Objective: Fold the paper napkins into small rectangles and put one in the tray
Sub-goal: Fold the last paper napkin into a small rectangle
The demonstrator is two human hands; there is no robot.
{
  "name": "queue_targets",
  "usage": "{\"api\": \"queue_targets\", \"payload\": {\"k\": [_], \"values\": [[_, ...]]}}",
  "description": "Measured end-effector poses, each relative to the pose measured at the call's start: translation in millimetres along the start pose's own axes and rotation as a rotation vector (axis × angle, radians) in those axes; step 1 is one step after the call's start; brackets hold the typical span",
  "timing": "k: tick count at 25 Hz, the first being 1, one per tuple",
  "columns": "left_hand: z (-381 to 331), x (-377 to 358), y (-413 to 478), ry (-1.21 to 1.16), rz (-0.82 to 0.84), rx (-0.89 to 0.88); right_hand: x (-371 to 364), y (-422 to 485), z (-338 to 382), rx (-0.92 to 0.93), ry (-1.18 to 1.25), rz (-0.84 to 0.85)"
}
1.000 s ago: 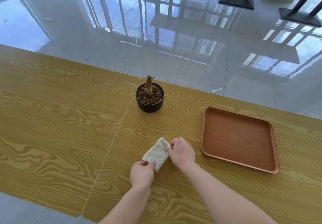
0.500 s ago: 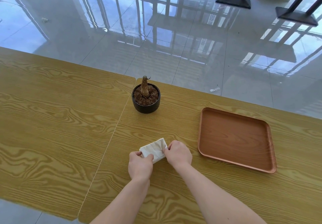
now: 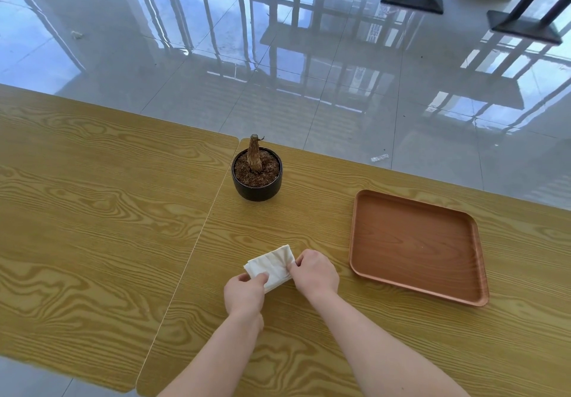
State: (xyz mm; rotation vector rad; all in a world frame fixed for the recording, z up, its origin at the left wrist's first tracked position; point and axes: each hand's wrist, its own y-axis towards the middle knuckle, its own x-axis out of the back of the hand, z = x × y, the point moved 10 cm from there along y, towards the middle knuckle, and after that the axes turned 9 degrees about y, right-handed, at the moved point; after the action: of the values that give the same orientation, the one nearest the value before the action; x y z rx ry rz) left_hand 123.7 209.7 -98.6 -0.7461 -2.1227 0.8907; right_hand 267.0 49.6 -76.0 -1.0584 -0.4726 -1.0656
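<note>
Napkin [image 3: 272, 265] lies on the counter [image 3: 92, 211] left of the tray [image 3: 414, 245], a smallish rectangle with its long axis slanting away toward the tray's far end. Left hand [image 3: 244, 294] pinches the corner farthest from the tray, right hand [image 3: 316, 271] pinches the tray-side edge. Right hand's nearer the tray, so I'd guess it carries. No readable writing anywhere.
</note>
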Motion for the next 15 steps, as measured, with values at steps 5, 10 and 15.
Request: {"api": "queue_targets", "payload": {"k": [5,10,15], "values": [[-21.5,6.0,-7.1,0.277,-0.066,-0.218,0.6,-1.0,-0.7,-0.012,0.018,0.016],[-27.2,3.4,-8.6,0.284,-0.007,-0.321,-4.1,-2.3,-6.1,-0.011,0.185,0.086],[-33.3,1.1,-12.1,0.072,0.11,-0.335,3.6,-12.2,-18.1,-0.026,0.533,0.127]]}}
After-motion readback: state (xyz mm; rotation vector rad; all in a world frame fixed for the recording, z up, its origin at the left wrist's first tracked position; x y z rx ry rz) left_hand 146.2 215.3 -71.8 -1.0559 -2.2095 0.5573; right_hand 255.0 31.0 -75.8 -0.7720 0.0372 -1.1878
